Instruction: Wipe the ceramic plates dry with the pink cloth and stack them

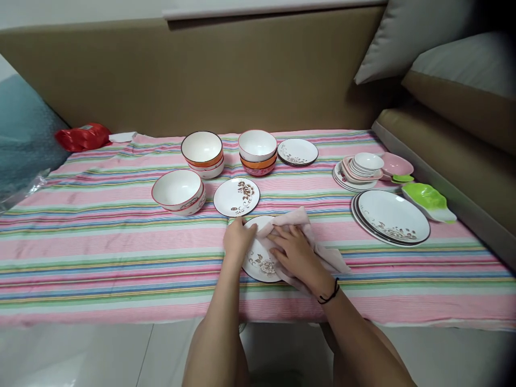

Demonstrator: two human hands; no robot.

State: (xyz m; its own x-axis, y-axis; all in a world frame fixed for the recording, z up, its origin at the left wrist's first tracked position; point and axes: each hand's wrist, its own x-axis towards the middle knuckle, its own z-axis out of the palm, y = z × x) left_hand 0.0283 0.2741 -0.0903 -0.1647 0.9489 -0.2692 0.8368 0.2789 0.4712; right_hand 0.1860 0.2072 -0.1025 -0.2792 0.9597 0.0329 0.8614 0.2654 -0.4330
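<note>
A white plate (pixel 264 263) with a dark rim and brown flowers lies near the front of the striped cloth. Its left edge is gripped by my left hand (pixel 238 239), thumb on top and fingers at the outer side. Across the plate's right part, my right hand (pixel 296 252) holds a pale pink wiping cloth (pixel 300 216) against the surface, fingers somewhat spread over it. The wiping cloth covers the plate's right edge. Just behind, a smaller flowered plate (pixel 236 197) lies by itself.
Stacked bowls (pixel 201 148), more bowls (pixel 258 145) and a pair of bowls (pixel 177 188) stand behind and left. A plate stack (pixel 393 215), small dishes (pixel 367 162) and a green leaf-shaped dish (pixel 427 199) are at right. A red bag (pixel 83 137) lies far left.
</note>
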